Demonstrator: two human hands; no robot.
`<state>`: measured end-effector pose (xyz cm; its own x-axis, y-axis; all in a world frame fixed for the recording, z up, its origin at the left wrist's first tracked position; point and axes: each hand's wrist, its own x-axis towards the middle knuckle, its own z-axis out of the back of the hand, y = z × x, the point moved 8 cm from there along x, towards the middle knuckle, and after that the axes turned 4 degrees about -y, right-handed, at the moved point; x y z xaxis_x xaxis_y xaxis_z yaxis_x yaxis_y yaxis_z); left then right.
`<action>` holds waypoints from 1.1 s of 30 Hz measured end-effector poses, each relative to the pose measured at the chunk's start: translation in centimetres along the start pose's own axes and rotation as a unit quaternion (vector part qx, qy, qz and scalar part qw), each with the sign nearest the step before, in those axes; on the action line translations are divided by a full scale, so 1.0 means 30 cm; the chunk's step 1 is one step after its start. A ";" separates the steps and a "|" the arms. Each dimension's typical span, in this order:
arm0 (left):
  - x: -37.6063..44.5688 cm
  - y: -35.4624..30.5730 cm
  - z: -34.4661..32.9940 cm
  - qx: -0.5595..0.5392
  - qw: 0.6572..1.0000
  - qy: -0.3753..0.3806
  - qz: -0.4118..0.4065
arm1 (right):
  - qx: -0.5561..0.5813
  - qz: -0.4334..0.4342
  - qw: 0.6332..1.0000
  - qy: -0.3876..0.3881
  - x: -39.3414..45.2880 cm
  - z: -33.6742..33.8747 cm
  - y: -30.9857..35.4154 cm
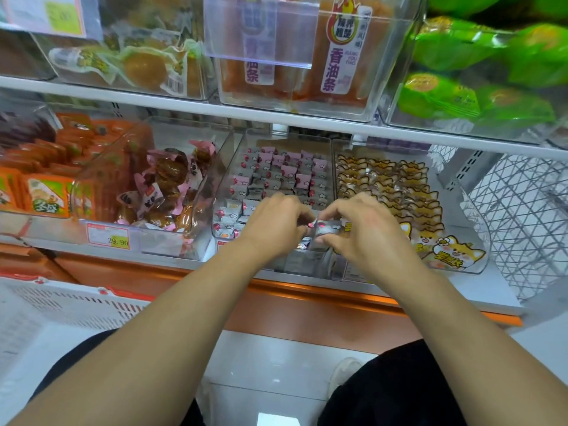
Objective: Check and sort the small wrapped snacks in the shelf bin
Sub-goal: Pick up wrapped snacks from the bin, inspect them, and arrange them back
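A clear shelf bin in the middle of the lower shelf holds several small grey and pink wrapped snacks in rows. Both hands hover over its front end. My left hand has its fingers curled over the front snacks and touches one end of a silver wrapped snack. My right hand pinches that same snack between thumb and fingers. What lies under the palms is hidden.
To the left stands a bin of pink-wrapped brown snacks, then orange packets. At the right lies a bin of fox-print packs. The upper shelf overhangs. A white basket sits at lower left, a wire rack at right.
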<state>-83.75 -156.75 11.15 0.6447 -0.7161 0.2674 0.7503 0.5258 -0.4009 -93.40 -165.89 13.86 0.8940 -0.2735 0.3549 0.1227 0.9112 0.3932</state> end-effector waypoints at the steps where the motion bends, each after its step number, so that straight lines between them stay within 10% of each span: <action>1: 0.008 0.002 -0.005 0.000 1.000 0.005 0.000 | -0.046 0.029 0.999 0.002 0.006 -0.007 0.017; 13: 0.020 0.040 0.023 -0.181 0.981 -0.043 0.050 | -0.257 0.047 0.954 0.145 -0.008 -0.138 0.075; 18: -0.067 0.031 0.209 -0.305 0.923 -0.232 0.025 | -0.033 -0.042 0.999 -0.009 0.005 -0.018 0.013; 22: -0.144 0.088 0.295 -0.365 0.882 -0.291 0.066 | 0.219 -0.088 0.963 -0.126 -0.010 0.060 -0.012; 28: -0.200 0.086 0.258 -0.382 0.908 -0.164 0.046 | 0.390 -0.079 0.914 0.074 -0.014 -0.073 0.103; 33: -0.228 0.122 0.236 -0.406 0.896 -0.147 0.104 | 0.513 -0.126 0.845 0.078 -0.024 -0.118 0.136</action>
<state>-84.38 -146.68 14.06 0.8582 -0.4273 0.2844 0.3324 0.0403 -0.9423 -92.01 -160.89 12.19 0.9511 -0.3020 0.0646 -0.0485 0.0607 0.9970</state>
